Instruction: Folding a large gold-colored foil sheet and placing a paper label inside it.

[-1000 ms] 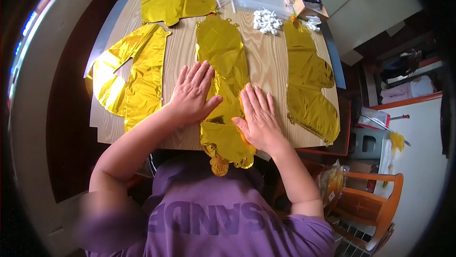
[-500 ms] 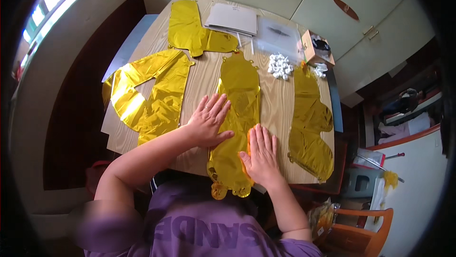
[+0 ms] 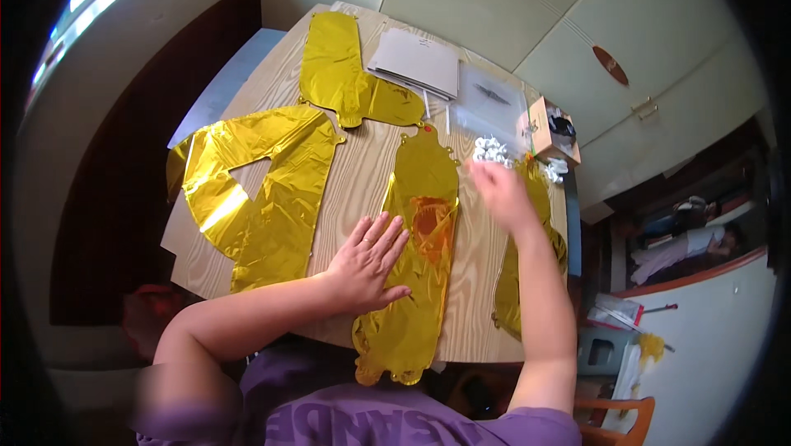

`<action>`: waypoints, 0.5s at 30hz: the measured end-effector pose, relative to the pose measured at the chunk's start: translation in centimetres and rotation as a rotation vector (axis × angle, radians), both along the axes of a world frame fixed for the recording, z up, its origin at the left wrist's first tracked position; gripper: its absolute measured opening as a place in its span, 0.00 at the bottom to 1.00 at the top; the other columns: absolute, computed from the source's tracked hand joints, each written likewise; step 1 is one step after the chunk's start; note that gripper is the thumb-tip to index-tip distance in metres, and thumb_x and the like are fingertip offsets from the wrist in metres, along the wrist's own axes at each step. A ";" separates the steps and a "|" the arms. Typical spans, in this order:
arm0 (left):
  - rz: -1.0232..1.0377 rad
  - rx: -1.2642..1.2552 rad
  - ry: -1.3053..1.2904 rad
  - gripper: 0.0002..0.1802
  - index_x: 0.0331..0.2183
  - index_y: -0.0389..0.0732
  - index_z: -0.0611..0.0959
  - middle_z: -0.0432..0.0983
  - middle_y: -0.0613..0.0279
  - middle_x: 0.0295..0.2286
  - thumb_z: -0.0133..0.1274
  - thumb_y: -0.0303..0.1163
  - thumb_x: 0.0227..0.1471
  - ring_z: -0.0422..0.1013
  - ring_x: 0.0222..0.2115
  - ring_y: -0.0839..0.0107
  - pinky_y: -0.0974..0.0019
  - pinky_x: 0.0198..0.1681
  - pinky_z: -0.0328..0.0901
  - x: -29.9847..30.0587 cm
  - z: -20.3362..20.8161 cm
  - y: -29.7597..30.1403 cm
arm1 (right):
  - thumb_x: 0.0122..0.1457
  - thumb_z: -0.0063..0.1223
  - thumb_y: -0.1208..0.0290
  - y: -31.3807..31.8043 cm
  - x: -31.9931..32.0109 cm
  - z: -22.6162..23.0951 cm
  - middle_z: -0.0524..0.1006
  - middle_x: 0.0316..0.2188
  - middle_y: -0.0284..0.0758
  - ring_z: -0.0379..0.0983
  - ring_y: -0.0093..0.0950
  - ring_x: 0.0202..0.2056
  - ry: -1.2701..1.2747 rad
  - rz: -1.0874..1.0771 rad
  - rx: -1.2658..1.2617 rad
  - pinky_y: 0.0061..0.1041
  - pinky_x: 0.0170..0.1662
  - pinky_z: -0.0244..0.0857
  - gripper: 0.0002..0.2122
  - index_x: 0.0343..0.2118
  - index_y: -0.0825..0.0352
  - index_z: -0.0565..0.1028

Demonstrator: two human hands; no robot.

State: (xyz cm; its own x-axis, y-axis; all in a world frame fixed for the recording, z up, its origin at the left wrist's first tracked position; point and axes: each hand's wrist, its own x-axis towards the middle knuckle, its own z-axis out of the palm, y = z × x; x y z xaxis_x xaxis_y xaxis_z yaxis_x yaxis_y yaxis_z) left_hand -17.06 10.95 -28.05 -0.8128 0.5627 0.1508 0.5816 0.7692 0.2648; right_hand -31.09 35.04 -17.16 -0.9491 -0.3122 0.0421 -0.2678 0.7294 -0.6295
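Observation:
Flat gold foil balloons lie on a wooden table. My left hand [image 3: 368,269] rests palm down, fingers spread, on the left edge of the long middle balloon [image 3: 408,314]. An orange reflection shows on its upper half. My right hand [image 3: 501,190] is off that balloon, at the near edge of a pile of small white coiled bundles [image 3: 492,152]. Its fingers are bent together; whether anything is between them is hidden. Under my right forearm lies another gold balloon [image 3: 512,281], partly covered. To the left is a gold balloon with a gap in its middle [image 3: 284,223].
An L-shaped gold balloon [image 3: 329,67] lies at the far left. Beside it are a stack of white sheets [image 3: 416,63], clear plastic bags [image 3: 486,100] and an open box [image 3: 552,129]. Pale cabinets [image 3: 461,5] stand behind the table; a chair [image 3: 626,421] is at lower right.
My right hand has lifted off the middle balloon and moved up and right to the white bundles. The left hand stays flat on the balloon. The view has shifted slightly.

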 end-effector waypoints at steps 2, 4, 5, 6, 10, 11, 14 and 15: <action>0.008 -0.003 0.009 0.53 0.66 0.31 0.57 0.47 0.39 0.67 0.41 0.67 0.59 0.42 0.69 0.42 0.43 0.71 0.34 0.0 0.1 -0.1 | 0.62 0.56 0.63 -1.6 -7.9 0.3 0.82 0.43 0.46 0.80 0.34 0.46 0.038 -0.033 0.057 0.32 0.51 0.71 0.17 0.49 0.71 0.79; 0.007 -0.036 -0.004 0.52 0.67 0.33 0.56 0.47 0.40 0.67 0.39 0.67 0.59 0.41 0.69 0.42 0.42 0.71 0.34 -0.1 0.5 0.0 | 0.59 0.60 0.60 -2.9 -15.8 -2.8 0.81 0.44 0.47 0.79 0.37 0.48 0.158 -0.035 0.079 0.33 0.53 0.70 0.21 0.49 0.72 0.78; 0.006 -0.042 -0.003 0.52 0.67 0.33 0.56 0.47 0.40 0.67 0.39 0.68 0.59 0.41 0.69 0.42 0.42 0.70 0.34 -0.1 0.6 -0.1 | 0.58 0.62 0.58 -3.8 -19.2 -4.0 0.80 0.48 0.47 0.77 0.39 0.50 0.214 -0.032 0.102 0.33 0.55 0.69 0.23 0.50 0.71 0.78; 0.009 -0.049 -0.006 0.52 0.67 0.34 0.57 0.47 0.40 0.68 0.39 0.68 0.59 0.41 0.69 0.42 0.42 0.70 0.35 0.0 0.6 -0.2 | 0.56 0.63 0.57 -5.6 -21.7 -4.8 0.78 0.51 0.48 0.75 0.40 0.53 0.250 0.004 0.128 0.34 0.57 0.67 0.26 0.52 0.70 0.77; 0.019 -0.068 -0.062 0.52 0.67 0.36 0.58 0.49 0.41 0.67 0.40 0.68 0.58 0.43 0.68 0.41 0.40 0.70 0.37 -0.2 1.3 -0.2 | 0.51 0.69 0.53 -11.4 -27.5 -7.4 0.70 0.61 0.48 0.67 0.41 0.61 0.362 0.026 0.232 0.35 0.64 0.60 0.36 0.60 0.69 0.71; 0.011 -0.050 -0.057 0.51 0.67 0.36 0.59 0.50 0.41 0.67 0.40 0.68 0.58 0.44 0.68 0.40 0.40 0.69 0.38 -0.3 1.4 -0.2 | 0.50 0.70 0.53 -11.6 -28.5 -7.7 0.68 0.62 0.49 0.65 0.41 0.63 0.380 0.004 0.256 0.35 0.66 0.58 0.38 0.61 0.68 0.69; 0.008 -0.024 -0.063 0.51 0.66 0.36 0.59 0.50 0.41 0.67 0.41 0.68 0.58 0.46 0.67 0.39 0.39 0.69 0.38 -0.4 1.7 -0.3 | 0.47 0.71 0.52 -12.1 -30.3 -7.7 0.69 0.62 0.47 0.66 0.42 0.62 0.131 0.028 0.270 0.34 0.67 0.57 0.42 0.63 0.69 0.67; 0.005 0.013 -0.076 0.50 0.66 0.36 0.60 0.51 0.41 0.66 0.42 0.67 0.58 0.46 0.67 0.39 0.39 0.69 0.39 -0.3 1.6 -0.3 | 0.47 0.71 0.53 -12.3 -30.5 -7.6 0.70 0.61 0.47 0.67 0.41 0.62 0.137 0.062 0.300 0.34 0.66 0.58 0.40 0.62 0.68 0.68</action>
State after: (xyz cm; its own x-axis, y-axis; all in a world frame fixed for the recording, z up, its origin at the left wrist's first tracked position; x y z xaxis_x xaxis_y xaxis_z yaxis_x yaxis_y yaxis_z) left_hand -17.40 10.60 -26.40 -0.8252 0.5566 0.0960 0.5553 0.7684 0.3182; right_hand -61.61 22.79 -24.77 -0.9199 -0.3866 0.0654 -0.3845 0.8566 -0.3441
